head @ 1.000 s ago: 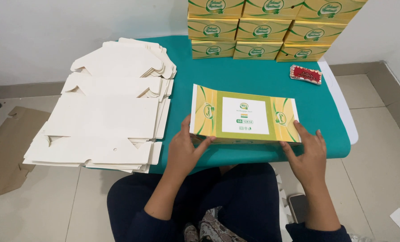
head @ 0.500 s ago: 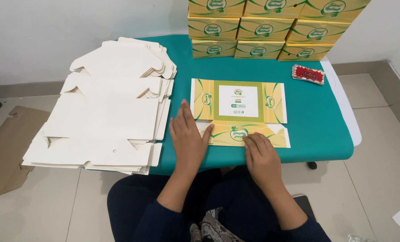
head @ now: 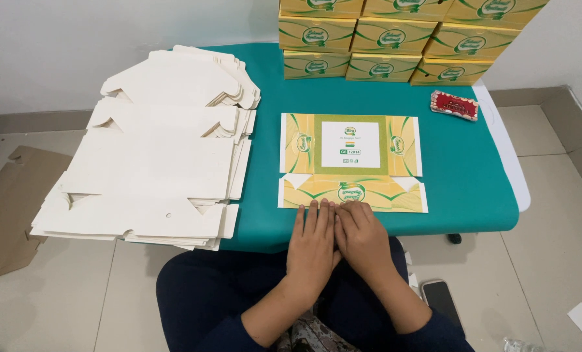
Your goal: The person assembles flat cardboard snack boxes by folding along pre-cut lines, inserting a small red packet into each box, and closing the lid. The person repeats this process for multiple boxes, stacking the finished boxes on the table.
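Note:
A flat, unfolded yellow and green carton blank [head: 351, 160] lies printed side up on the teal table [head: 467, 189]. Its near flap points toward me. My left hand [head: 313, 244] and my right hand [head: 361, 236] rest side by side, palms down, at the table's near edge. Their fingertips touch the near edge of the carton's flap. Neither hand grips anything.
A big stack of white flat carton blanks [head: 154, 150] overhangs the table's left side. Assembled yellow boxes [head: 395, 39] are stacked at the far edge. A small red packet [head: 454, 105] lies at the right. A phone [head: 440, 301] lies on the floor, and brown cardboard [head: 4, 215] at left.
The carton went from held up in both hands to lying flat on the table. My hands slid together to the middle of its near flap.

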